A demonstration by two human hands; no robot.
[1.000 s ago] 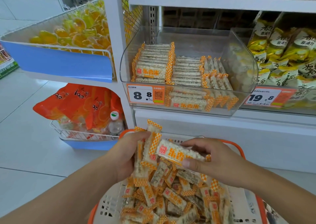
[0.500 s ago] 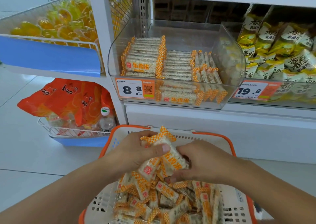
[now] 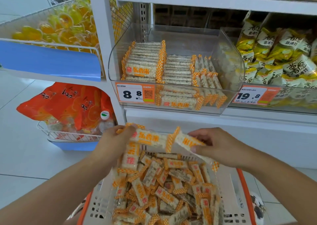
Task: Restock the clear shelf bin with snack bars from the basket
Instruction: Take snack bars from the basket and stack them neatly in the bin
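Flanking clear bin [image 3: 228, 65], noodle packets [image 3: 274, 53], jelly cups [image 3: 56, 29]

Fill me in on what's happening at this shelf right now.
A person is restocking snack bars. Their left hand grips several bars and the right hand pinches one more, both raised above the basket, which is full of loose bars. The clear shelf bin above holds neat stacks on its left side, with room at the right.

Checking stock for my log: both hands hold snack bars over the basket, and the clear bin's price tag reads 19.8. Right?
Not quite. In the head view the clear bin carries the price tag reading 8.8. The left hand and right hand do hold snack bars over the basket.
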